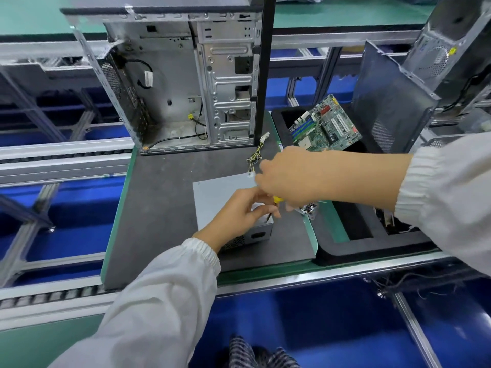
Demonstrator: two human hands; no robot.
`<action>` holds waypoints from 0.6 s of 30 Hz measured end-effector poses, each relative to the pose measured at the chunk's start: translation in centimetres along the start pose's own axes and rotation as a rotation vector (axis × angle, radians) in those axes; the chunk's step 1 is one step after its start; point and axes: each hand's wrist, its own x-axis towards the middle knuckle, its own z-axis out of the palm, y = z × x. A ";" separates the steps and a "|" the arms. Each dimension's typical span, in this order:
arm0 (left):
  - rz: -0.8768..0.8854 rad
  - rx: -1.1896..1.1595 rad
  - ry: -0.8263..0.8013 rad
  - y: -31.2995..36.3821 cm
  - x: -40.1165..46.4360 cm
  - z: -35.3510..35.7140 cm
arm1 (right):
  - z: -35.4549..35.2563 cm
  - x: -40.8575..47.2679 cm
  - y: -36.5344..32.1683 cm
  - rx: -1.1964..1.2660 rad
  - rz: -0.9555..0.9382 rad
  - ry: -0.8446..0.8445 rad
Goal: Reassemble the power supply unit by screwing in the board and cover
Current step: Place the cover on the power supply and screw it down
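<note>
Power supply unit [225, 197] at frame centre on dark mat [164, 197], cover on. Right hand [295, 176] grips yellow-handled screwdriver [276, 203], tip at near corner. Left hand [239, 211] fingers curled, steadying shaft. Likely rigid, heavy metal box; hold by sides, avoid cable bundle [255, 155].

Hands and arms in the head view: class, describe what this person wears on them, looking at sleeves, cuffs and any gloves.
Both arms wear long, loose white fabric sleeves that end in gathered elastic cuffs at the wrists. The left hand and right hand are bare: no gloves are worn, and no rings, watch or markings show. The sleeves are plain, without visible logos or print.
</note>
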 end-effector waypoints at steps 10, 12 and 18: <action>-0.177 -0.111 0.235 -2.2 -6.0 -3.5 | -1.4 0.5 -0.8 -0.043 0.002 -0.045; -0.209 -0.122 0.233 -2.4 -6.7 -3.8 | -1.7 0.9 -1.0 0.025 0.029 -0.157; -0.257 -0.154 0.212 -2.8 -8.8 -4.6 | -1.1 1.4 -0.8 0.740 0.275 -0.335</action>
